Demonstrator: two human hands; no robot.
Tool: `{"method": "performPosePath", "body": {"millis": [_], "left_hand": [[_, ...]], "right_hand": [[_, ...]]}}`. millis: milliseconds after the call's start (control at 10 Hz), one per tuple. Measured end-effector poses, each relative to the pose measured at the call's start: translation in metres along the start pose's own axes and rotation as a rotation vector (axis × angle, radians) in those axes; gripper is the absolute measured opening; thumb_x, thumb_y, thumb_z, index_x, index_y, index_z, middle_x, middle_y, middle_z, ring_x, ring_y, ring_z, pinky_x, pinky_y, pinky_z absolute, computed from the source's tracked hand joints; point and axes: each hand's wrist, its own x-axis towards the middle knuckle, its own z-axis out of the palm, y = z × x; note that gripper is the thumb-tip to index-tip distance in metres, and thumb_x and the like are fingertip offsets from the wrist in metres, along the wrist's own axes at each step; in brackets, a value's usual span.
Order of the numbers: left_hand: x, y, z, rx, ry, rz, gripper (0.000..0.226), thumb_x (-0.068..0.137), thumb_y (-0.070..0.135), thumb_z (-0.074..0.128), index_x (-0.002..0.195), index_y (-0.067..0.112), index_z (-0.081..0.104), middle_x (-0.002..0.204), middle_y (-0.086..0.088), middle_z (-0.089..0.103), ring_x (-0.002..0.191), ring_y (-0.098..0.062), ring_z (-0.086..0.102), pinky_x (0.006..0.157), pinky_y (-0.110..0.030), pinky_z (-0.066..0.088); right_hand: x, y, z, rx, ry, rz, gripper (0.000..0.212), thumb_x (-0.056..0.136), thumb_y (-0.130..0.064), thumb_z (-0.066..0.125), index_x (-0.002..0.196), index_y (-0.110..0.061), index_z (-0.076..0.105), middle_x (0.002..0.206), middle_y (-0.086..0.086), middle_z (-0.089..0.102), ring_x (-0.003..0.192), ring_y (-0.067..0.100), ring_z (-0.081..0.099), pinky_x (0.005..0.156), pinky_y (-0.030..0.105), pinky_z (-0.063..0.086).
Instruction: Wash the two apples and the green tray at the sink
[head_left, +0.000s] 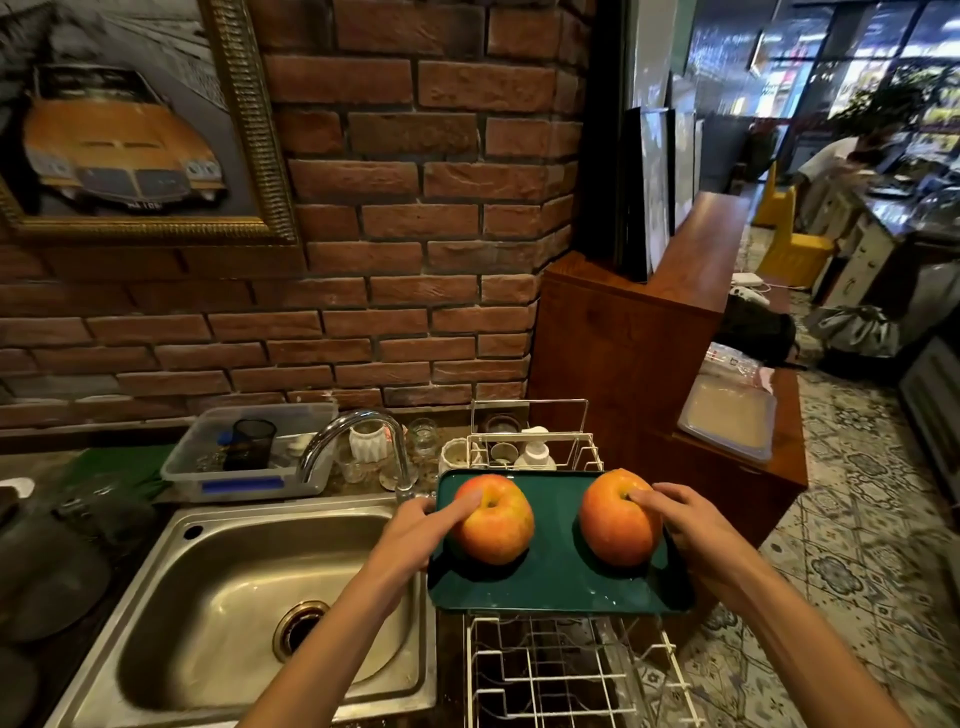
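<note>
Now both hands' grips clamp the green tray (556, 582), thumbs pinning its two apples beside the sink (171, 597).

A red brick wall (395, 218) rose behind the counter, and on its left hung a gilt-framed picture (119, 119) of an orange car. To the right stood a wooden cabinet (649, 332) with dark framed panels (647, 192) leaning upright on its top. The floor (852, 551) was laid with patterned tiles in blue and cream. Farther off, yellow chairs (789, 244) stood near a counter, and tall windows (857, 52) at the far end glowed with bright, blurred light.
</note>
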Motion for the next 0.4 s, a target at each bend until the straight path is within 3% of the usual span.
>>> {"method": "performPosePath", "body": {"millis": [100,200,300,400], "left_hand": [[-0.001,0.001,-0.001,0.017,-0.032,-0.019,0.054,0.08,0.065,0.066,0.114,0.027,0.048,0.095,0.017,0.049,0.088,-0.004,0.052,0.064,-0.028,0.046],[-0.004,0.004,-0.003,0.005,-0.077,-0.049,0.052,0.08,0.066,0.065,0.111,0.028,0.048,0.098,0.012,0.051,0.094,-0.014,0.055,0.068,-0.031,0.048],[-0.007,0.006,-0.006,0.027,-0.081,-0.033,0.048,0.079,0.071,0.061,0.099,0.028,0.056,0.098,0.011,0.056,0.092,-0.012,0.058,0.07,-0.031,0.052],[-0.009,0.012,-0.011,0.19,0.018,0.041,0.065,0.086,0.074,0.049,0.118,0.019,0.06,0.12,-0.005,0.064,0.102,-0.021,0.062,0.084,-0.039,0.053]], "right_hand": [[-0.001,0.002,0.0,0.029,0.004,-0.009,0.11,0.049,-0.07,0.078,0.144,-0.023,0.046,0.144,0.009,0.047,0.121,0.028,0.05,0.098,0.046,0.047],[-0.003,0.004,0.002,0.026,0.024,-0.023,0.112,0.053,-0.071,0.075,0.148,-0.024,0.04,0.151,0.011,0.041,0.13,0.031,0.046,0.098,0.044,0.043],[-0.007,0.003,0.004,0.023,0.044,-0.04,0.116,0.051,-0.075,0.072,0.15,-0.025,0.037,0.152,0.011,0.04,0.129,0.031,0.046,0.094,0.043,0.041],[-0.007,0.001,-0.002,0.034,0.091,-0.095,0.117,0.052,-0.078,0.069,0.151,-0.026,0.036,0.154,0.009,0.039,0.132,0.03,0.044,0.102,0.049,0.042]]}}
